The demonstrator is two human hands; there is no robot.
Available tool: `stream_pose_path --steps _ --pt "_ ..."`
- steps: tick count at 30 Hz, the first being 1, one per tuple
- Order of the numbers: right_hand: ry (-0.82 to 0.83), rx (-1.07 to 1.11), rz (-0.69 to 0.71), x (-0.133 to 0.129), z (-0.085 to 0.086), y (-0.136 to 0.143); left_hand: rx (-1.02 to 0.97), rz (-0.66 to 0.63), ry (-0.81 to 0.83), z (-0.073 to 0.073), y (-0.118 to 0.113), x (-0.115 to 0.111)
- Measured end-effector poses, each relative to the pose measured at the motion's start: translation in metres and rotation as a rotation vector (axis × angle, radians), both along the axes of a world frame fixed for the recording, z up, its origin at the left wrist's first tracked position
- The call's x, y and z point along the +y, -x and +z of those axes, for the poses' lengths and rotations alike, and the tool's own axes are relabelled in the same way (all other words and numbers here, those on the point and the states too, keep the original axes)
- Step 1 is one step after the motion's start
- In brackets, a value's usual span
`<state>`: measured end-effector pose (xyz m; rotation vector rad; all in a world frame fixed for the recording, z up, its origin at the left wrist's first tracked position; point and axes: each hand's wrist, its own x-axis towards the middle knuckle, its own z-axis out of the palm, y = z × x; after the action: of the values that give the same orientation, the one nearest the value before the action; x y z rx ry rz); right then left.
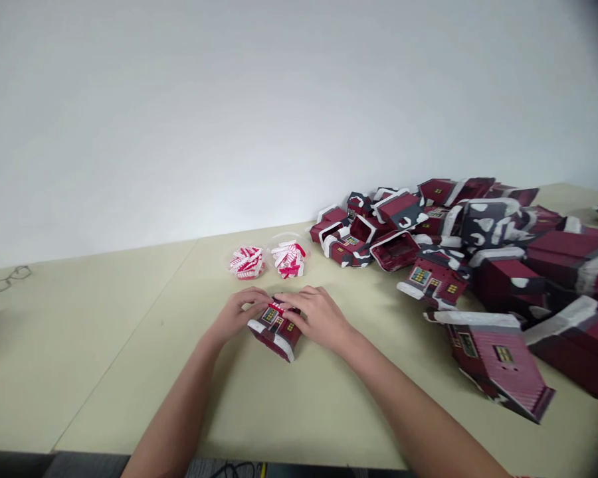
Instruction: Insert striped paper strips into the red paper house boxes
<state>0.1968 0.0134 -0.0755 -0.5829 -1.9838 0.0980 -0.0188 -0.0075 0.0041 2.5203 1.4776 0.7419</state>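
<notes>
Cream table [174, 305] against white wall [179, 119]

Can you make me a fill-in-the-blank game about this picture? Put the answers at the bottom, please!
1. The left hand and the right hand are both touching the same ____ toy house, not two.
2. Past the hands, red-and-white pieces sit in ____ clear containers.
3. The big pile of houses is on the ____ side of the picture.
4. The eyeglasses lie on the far ____ side of the picture.

Missing words: one; two; right; left.
</notes>
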Motion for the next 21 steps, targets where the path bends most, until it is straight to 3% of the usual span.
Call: stream_pose_path --steps 8,15,21 --pt "0.019 -0.108 -0.108 -0.010 0.008 0.000 0.216 -0.074 -0.031 0.014 -0.002 -0.002" --pt "0.090 -0.116 -0.132 -0.015 0.019 0.000 0.395 -0.137 0.093 0.039 -0.010 -0.006" --pt "0.156 -0.054 -0.053 -0.006 0.015 -0.003 0.568 -0.049 0.090 0.059 -0.037 -0.005"
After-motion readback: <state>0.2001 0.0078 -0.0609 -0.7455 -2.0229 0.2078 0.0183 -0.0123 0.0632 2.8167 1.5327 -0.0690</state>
